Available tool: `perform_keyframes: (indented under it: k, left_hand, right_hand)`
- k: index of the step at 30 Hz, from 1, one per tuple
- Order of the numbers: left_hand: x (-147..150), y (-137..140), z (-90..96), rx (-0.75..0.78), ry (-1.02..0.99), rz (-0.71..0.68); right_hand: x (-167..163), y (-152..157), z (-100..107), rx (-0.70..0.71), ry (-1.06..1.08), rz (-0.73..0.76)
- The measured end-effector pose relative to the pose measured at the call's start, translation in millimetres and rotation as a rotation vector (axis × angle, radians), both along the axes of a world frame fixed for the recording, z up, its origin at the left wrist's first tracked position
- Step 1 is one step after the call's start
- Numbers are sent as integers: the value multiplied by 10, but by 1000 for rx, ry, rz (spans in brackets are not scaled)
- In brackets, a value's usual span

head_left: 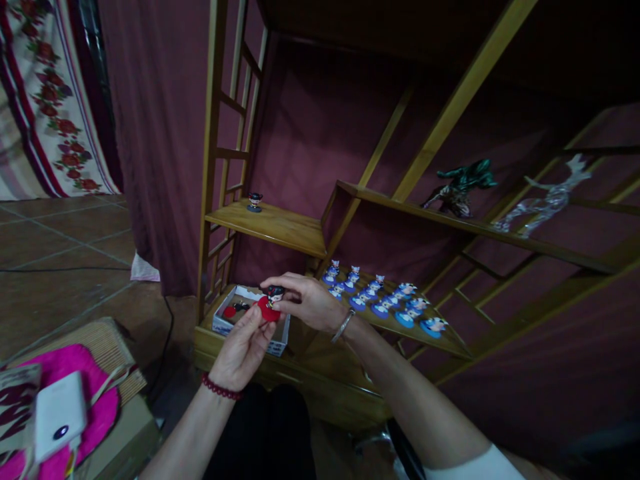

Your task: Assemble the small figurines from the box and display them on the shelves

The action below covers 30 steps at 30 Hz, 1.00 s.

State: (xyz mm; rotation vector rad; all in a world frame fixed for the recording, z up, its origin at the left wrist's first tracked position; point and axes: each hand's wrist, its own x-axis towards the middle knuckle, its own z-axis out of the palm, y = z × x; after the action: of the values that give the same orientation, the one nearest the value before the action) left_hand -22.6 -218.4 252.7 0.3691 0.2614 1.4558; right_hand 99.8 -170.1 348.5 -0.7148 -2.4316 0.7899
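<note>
Both my hands are closed on one small figurine (273, 298) with black hair and a round red base. My left hand (239, 350) pinches the red base from below. The fingers of my right hand (309, 303) grip the figurine's upper part from the right. Just beneath and behind them is an open cardboard box (235, 330), where another dark figurine with a red base (235, 309) lies. On the wooden shelf (280, 227) above stands a small black-haired figurine (255, 202) on a dark base.
Several blue-and-white figurines (373, 293) stand in rows on a lower shelf at right. A green-brown sculpture (463, 187) and a clear deer figure (550, 197) occupy a higher shelf. At lower left, a white power bank (60, 417) rests on pink cloth.
</note>
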Motion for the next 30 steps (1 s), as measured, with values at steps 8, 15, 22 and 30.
perform_keyframes:
  k: [8,15,22,30]
  left_hand:
    - [12,-4,-10,-49,-86,2]
    - [3,-4,-14,-19,-58,4]
    - [-8,-2,-25,-25,-56,21]
    - [-56,-14,90,-77,-73,7]
  right_hand:
    - [-25,-14,21,19,-16,2]
    - [-51,-46,12,51,-22,-39]
    - [-50,-49,-18,47,1,-38]
    - [-66,-19,-16,14,65,-22]
